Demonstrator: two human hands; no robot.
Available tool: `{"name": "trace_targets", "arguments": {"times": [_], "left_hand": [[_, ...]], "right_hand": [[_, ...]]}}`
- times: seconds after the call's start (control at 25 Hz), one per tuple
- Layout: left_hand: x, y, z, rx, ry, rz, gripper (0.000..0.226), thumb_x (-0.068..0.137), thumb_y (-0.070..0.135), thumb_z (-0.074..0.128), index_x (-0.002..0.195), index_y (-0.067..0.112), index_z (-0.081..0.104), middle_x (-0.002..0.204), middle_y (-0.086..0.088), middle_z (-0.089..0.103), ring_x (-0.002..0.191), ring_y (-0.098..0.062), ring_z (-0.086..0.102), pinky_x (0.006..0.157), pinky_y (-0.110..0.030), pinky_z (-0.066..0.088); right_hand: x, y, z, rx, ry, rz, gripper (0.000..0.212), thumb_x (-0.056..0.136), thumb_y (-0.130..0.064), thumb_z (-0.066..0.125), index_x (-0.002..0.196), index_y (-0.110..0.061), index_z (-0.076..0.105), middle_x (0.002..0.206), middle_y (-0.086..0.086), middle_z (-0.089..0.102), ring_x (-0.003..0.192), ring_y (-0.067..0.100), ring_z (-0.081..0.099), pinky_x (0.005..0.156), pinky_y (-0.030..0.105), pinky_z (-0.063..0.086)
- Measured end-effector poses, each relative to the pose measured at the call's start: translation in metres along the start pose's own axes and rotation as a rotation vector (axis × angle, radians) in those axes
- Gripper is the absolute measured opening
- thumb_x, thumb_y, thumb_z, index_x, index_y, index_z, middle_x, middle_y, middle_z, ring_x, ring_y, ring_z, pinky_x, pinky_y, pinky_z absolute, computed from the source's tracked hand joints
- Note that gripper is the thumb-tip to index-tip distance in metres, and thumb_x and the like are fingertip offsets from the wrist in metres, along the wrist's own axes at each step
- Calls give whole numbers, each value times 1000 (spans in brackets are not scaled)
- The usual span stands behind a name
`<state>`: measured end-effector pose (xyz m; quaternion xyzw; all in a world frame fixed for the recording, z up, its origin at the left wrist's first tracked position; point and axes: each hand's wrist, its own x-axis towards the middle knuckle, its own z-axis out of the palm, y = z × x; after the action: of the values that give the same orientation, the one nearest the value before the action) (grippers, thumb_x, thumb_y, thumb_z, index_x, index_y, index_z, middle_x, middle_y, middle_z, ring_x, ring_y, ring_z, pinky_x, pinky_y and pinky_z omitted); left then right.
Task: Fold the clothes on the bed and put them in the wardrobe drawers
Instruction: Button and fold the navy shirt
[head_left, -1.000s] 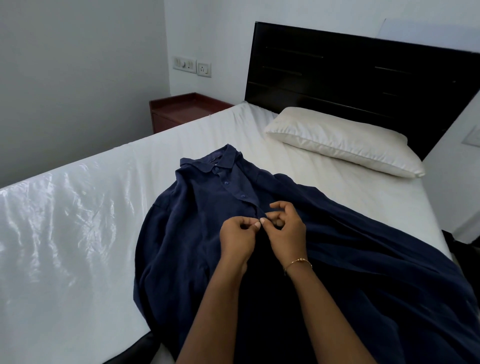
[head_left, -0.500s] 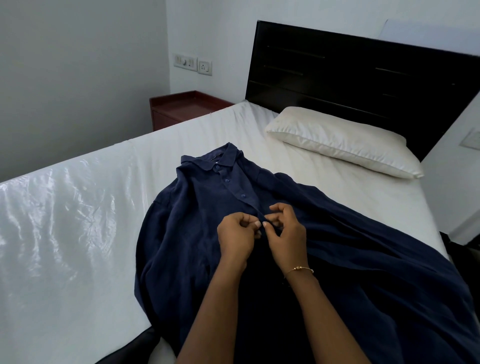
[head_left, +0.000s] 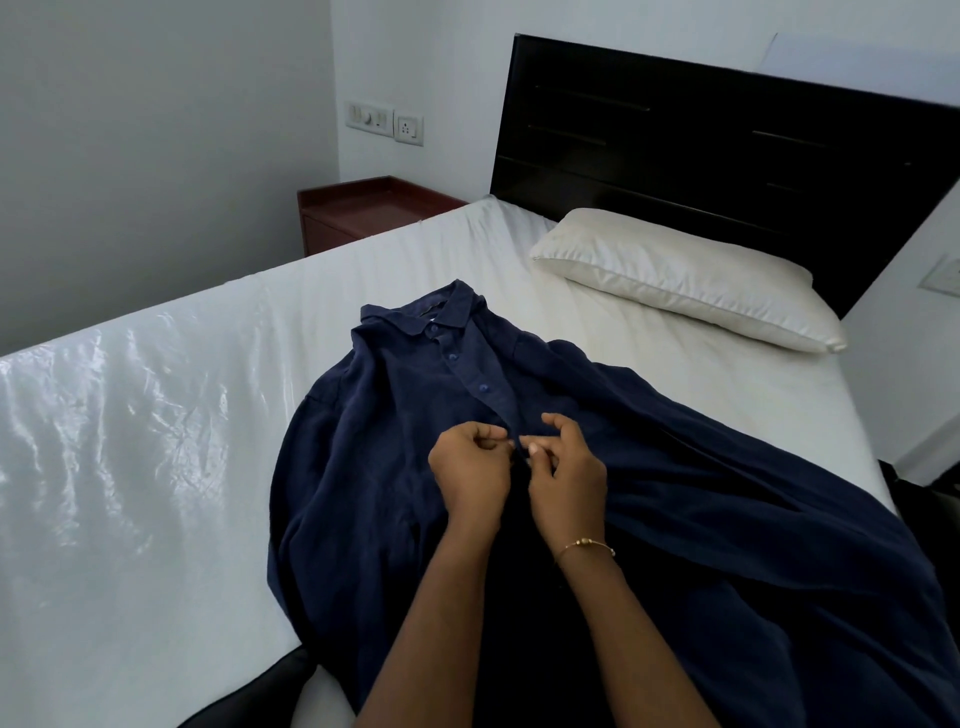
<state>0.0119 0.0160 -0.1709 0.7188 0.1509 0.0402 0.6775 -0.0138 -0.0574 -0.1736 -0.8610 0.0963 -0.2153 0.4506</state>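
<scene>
A red-brown nightstand (head_left: 363, 208) stood at the left beside the bed (head_left: 156, 467). The navy shirt (head_left: 395, 441) lay spread on the sheet (collar toward the headboard). The left hand (head_left: 470, 475) and right hand (head_left: 569, 480) pinched its button placket with curled fingers. A pillow (head_left: 685, 278) lay farther right.

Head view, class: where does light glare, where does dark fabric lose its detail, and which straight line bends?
Head view: glare streaks the white sheet at left; the navy garment goes near-black under the forearms below the hands; the headboard top edge bows from wide-angle distortion.
</scene>
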Motion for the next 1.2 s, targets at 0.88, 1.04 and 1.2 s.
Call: {"name": "trace_targets", "arguments": {"times": [0.88,1.04,1.2], "left_hand": [[-3,-2,7,-397,-20,-366,13,84,-5,61,90,7,62,98,-14,68,95,-24,65,87,-37,55],[-3,-4,7,-372,-60,-314,12,86,-3,60,90,7,62,88,-10,66,82,-17,64,78,-29,56],[-3,-12,10,-168,16,-144,19,86,2,62,81,18,55,82,-5,65,80,-18,62,78,-32,55]], "right_hand": [[9,-6,5,-101,13,-74,35,83,1,59,117,-7,57,78,-5,61,75,11,55,80,22,43],[9,-1,9,43,81,-14,27,81,5,61,101,-11,53,75,-8,57,77,15,59,77,25,48],[13,9,8,213,36,107,31,79,6,65,95,-13,46,71,-12,57,70,4,56,67,3,41]]}}
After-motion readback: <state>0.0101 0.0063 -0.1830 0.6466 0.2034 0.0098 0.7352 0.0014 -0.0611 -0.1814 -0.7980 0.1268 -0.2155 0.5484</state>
